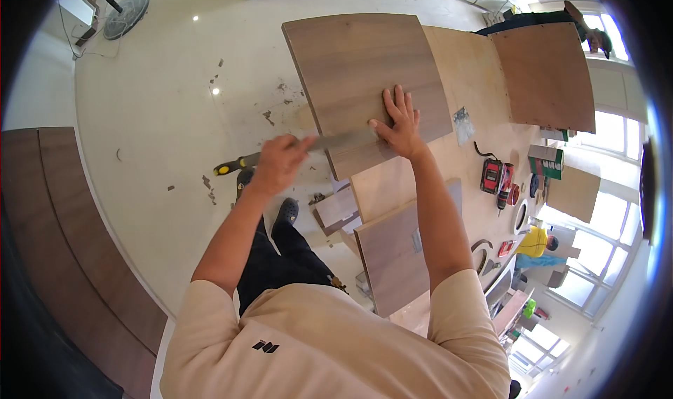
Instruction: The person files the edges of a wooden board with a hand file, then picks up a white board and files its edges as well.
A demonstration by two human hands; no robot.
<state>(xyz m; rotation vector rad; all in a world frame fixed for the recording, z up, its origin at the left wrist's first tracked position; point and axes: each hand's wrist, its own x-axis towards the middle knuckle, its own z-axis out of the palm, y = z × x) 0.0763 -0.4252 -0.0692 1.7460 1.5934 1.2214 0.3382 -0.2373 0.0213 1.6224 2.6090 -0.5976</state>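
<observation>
My left hand (280,162) is closed around a flat file (343,140). Its black-and-yellow handle sticks out to the left of my fist, while the grey blade, slightly blurred, reaches across the left edge of a wood-grain board (371,70). My right hand (402,124) rests flat on this board with fingers spread, its thumb close to the blade's tip. The board lies on a plywood worktop (466,70) and juts out past its left side.
A second wood-grain board (392,259) lies nearer my body. On the worktop are a small plastic bag (463,126), a red cordless drill (496,178) and a green box (545,161). A person (536,21) is beyond an upright panel (547,77). Debris (268,117) litters the floor.
</observation>
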